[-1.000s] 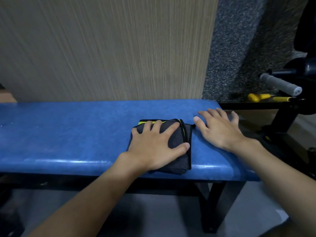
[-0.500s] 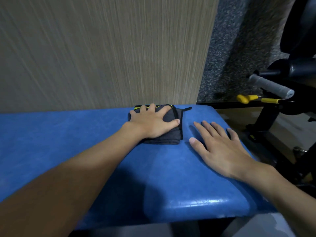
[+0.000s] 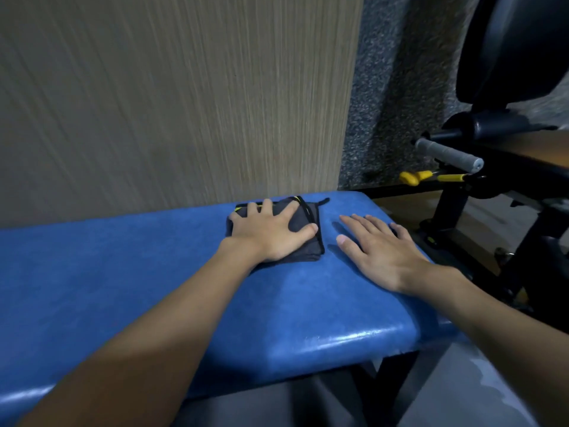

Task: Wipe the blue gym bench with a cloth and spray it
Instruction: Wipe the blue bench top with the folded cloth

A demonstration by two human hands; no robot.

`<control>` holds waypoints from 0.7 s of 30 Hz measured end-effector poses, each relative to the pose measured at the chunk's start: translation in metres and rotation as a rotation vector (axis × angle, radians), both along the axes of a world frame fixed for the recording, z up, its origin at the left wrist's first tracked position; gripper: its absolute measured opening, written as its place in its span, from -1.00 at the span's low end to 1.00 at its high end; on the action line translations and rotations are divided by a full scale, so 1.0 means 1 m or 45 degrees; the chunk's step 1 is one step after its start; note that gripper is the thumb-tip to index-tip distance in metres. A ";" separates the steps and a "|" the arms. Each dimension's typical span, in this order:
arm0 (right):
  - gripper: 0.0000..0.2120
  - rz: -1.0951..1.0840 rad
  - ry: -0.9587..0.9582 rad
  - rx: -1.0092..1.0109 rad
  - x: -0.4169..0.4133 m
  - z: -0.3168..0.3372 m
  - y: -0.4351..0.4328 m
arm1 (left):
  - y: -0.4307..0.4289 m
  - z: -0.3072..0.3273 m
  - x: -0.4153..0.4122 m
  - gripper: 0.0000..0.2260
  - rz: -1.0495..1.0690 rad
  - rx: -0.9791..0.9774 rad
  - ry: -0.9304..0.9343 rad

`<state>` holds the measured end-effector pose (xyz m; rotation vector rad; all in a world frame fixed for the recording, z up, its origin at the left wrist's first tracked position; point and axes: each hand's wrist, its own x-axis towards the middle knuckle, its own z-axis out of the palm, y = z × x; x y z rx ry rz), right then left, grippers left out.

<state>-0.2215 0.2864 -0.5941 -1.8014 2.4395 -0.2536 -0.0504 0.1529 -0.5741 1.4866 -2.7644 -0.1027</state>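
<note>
L grip [image 3: 271, 232] lies flat on a folded dark grey cloth [image 3: 303, 220] w/ black & yellow trim. Its fingers are spread & straight, pressing down, nothing clenched. Cloth sits at the far edge of the blue table [image 3: 154, 272], approx 12 o'clock of view ctr, near the wood-grain wall panel [image 3: 184, 103]. R grip [image 3: 381, 254] is at the cloth's 3 o'clock, just beside it w/o touching, palm down on bare pad, fingers straight, released. At 2 o'clock past the table end: black gym machine [image 3: 449, 208] w/ grey handle [image 3: 446, 154] & yellow knob [image 3: 411, 177].
</note>
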 end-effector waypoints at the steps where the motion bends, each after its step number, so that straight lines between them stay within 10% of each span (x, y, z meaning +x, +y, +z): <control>1: -0.41 -0.002 -0.001 -0.007 0.000 0.001 0.000 | 0.014 -0.001 0.006 -0.28 -0.016 -0.003 0.000; 21: -0.45 0.032 -0.007 -0.047 0.010 0.012 0.006 | 0.115 -0.015 0.054 -0.26 -0.108 -0.211 0.100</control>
